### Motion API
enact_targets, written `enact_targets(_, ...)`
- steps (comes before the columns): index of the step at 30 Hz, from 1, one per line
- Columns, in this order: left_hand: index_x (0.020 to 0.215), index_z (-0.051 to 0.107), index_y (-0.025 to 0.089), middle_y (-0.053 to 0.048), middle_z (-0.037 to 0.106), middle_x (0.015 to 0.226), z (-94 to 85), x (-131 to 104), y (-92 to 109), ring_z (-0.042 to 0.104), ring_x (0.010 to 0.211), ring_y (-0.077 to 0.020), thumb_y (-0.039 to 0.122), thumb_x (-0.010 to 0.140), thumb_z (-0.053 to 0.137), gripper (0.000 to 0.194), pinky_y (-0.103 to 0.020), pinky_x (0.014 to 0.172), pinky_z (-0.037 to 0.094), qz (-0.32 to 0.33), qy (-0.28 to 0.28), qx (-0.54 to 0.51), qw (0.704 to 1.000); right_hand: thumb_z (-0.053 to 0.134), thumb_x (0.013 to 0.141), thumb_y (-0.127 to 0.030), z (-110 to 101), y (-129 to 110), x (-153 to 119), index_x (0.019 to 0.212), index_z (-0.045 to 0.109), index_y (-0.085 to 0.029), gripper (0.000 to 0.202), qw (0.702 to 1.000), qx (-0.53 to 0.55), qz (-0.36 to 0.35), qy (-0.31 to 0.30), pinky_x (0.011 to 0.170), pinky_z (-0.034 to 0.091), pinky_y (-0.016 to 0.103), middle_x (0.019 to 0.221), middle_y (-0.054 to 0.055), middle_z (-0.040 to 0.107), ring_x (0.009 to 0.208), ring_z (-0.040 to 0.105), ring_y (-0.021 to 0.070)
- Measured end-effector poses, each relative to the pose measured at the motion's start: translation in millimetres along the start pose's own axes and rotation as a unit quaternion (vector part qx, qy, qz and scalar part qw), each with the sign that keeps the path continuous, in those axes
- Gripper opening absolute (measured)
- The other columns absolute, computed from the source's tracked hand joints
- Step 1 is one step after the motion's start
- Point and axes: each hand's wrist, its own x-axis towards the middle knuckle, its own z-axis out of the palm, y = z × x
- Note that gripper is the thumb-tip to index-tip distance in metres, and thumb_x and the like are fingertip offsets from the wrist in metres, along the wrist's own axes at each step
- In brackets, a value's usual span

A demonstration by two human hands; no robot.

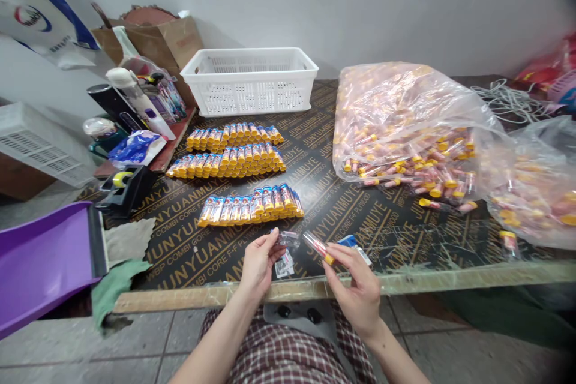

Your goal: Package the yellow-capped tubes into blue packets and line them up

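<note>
Near the front edge of the table, my left hand [260, 259] pinches a small crumpled piece of clear plastic [290, 239]. My right hand [357, 282] grips a slim clear tube [315, 244] with a yellow cap and pinkish-red contents, tilted with its clear end toward the left hand. A small printed label [284, 265] lies on the table beside my left fingers. Blue-and-white labels [351, 243] lie just behind my right hand, partly covered by it. Ahead of both hands, a stack of yellow-capped tubes with blue labels [252, 206] is laid in neat rows.
Further stacks of labelled tubes [229, 159] lie behind. A white plastic basket [252, 93] stands at the back. On the right are a large clear bag of unlabelled tubes [405, 108] and a second bag [535, 180]. A tape dispenser [123, 189] and a purple dustpan [49, 258] are left.
</note>
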Motion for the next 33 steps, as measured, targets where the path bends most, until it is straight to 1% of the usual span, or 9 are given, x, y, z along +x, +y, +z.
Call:
enact_targets(4,0.062,0.064,0.011,-0.001,0.064,0.059,3.2,-4,-3,0.058,0.054,-0.0096,0.044,0.054,0.080,0.038,-0.022,0.058,0.049,0.034,0.002,0.030,0.999,0.057,0.081,-0.006,4,-1,-5,0.112,0.062,-0.029,0.039,0.998,0.027,0.002,-0.059,0.084,0.054,0.038,0.104,0.006,0.065,0.097,0.062,0.0219)
enact_targets(6,0.065,0.064,0.012,-0.001,0.064,0.062,6.3,-8,-3,0.058,0.055,-0.0098,0.047,0.059,0.076,0.038,-0.022,0.057,0.049,0.050,-0.022,0.046,0.997,0.056,0.082,-0.009,7,0,-8,0.116,0.060,-0.028,0.040,0.994,0.042,0.011,-0.097,0.089,0.052,0.038,0.110,0.007,0.062,0.102,0.060,0.0220)
enact_targets(9,0.082,0.064,0.015,0.000,0.066,0.068,11.0,-16,0,0.061,0.060,-0.0109,0.040,0.061,0.078,0.036,-0.022,0.061,0.049,0.032,-0.081,0.041,0.995,0.048,0.086,-0.009,11,5,-11,0.122,0.057,-0.029,0.042,0.987,0.065,0.023,-0.145,0.091,0.051,0.037,0.115,0.007,0.058,0.106,0.058,0.0210)
enact_targets(11,0.094,0.063,0.017,0.000,0.067,0.070,12.8,-20,3,0.061,0.060,-0.0107,0.033,0.058,0.081,0.044,-0.022,0.061,0.049,0.008,-0.105,0.040,0.994,0.044,0.085,-0.007,12,9,-10,0.125,0.054,-0.031,0.047,0.986,0.064,0.021,-0.154,0.089,0.052,0.036,0.111,0.007,0.057,0.104,0.058,0.0199)
enact_targets(14,0.092,0.065,0.013,-0.003,0.068,0.072,12.9,-25,5,0.062,0.060,-0.0114,0.032,0.056,0.083,0.044,-0.023,0.062,0.049,-0.035,-0.155,0.077,0.984,0.050,0.076,-0.006,10,11,-5,0.133,0.043,-0.030,0.063,0.987,0.038,0.013,-0.156,0.098,0.046,0.043,0.123,0.008,0.048,0.117,0.049,0.0242)
enact_targets(17,0.081,0.068,0.009,-0.006,0.068,0.072,12.1,-29,4,0.061,0.061,-0.0119,0.033,0.058,0.081,0.036,-0.023,0.062,0.049,-0.074,-0.208,0.127,0.967,0.053,0.065,-0.006,7,11,2,0.140,0.030,-0.027,0.082,0.977,0.063,0.010,-0.203,0.106,0.035,0.051,0.145,0.009,0.027,0.133,0.030,0.0304)
enact_targets(20,0.080,0.069,0.010,-0.006,0.068,0.071,12.5,-33,2,0.060,0.060,-0.0114,0.034,0.057,0.081,0.036,-0.022,0.059,0.047,-0.088,-0.212,0.142,0.963,0.050,0.060,-0.004,5,11,3,0.141,0.026,-0.025,0.087,0.962,0.117,0.013,-0.247,0.107,0.035,0.049,0.144,0.008,0.032,0.132,0.032,0.0289)
enact_targets(23,0.081,0.069,0.009,-0.006,0.067,0.071,13.6,-36,0,0.060,0.060,-0.0118,0.035,0.056,0.082,0.039,-0.022,0.060,0.047,-0.097,-0.211,0.140,0.963,0.050,0.059,-0.004,7,14,0,0.139,0.029,-0.025,0.086,0.961,0.148,0.023,-0.234,0.105,0.039,0.044,0.136,0.008,0.042,0.126,0.042,0.0262)
enact_targets(33,0.083,0.068,0.008,-0.005,0.066,0.069,14.6,-38,1,0.058,0.059,-0.0100,0.033,0.057,0.082,0.038,-0.021,0.058,0.045,-0.090,-0.210,0.136,0.964,0.049,0.058,-0.002,11,14,-4,0.140,0.027,-0.025,0.089,0.962,0.190,0.035,-0.196,0.103,0.042,0.042,0.137,0.008,0.042,0.123,0.046,0.0258)
